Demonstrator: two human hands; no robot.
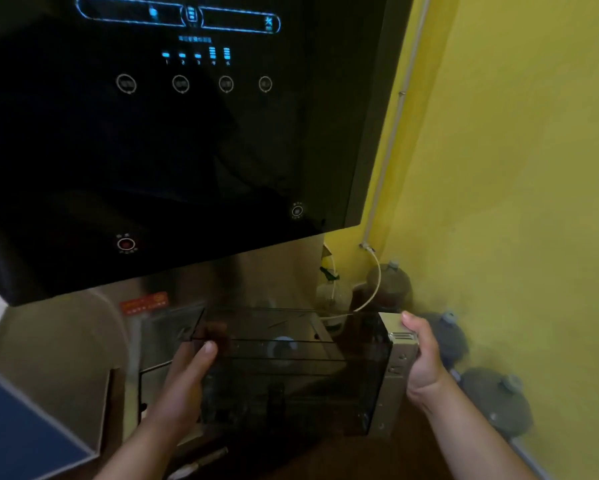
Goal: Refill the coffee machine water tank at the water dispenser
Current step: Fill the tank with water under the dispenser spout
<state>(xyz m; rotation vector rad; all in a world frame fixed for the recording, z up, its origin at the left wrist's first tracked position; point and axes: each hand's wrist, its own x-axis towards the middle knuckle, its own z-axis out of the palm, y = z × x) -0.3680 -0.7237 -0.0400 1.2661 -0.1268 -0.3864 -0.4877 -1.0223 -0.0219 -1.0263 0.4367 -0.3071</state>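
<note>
I hold the coffee machine water tank (291,372), a smoky transparent box with a silver end plate, under the black front panel of the water dispenser (173,133). My left hand (187,375) grips its left side, thumb on the near wall and fingers behind it. My right hand (422,358) grips the silver right end, thumb on top. The tank sits level in the stainless recess below the panel. The panel shows blue lit indicators, round touch buttons and a red-ringed button (126,244). The spout is hidden.
A yellow wall (498,168) closes off the right side, with a thin pipe and white hose running down it. Several large water jugs (495,400) lie along its foot. An orange sticker (144,303) is on the steel back. A blue-topped surface (21,438) is at bottom left.
</note>
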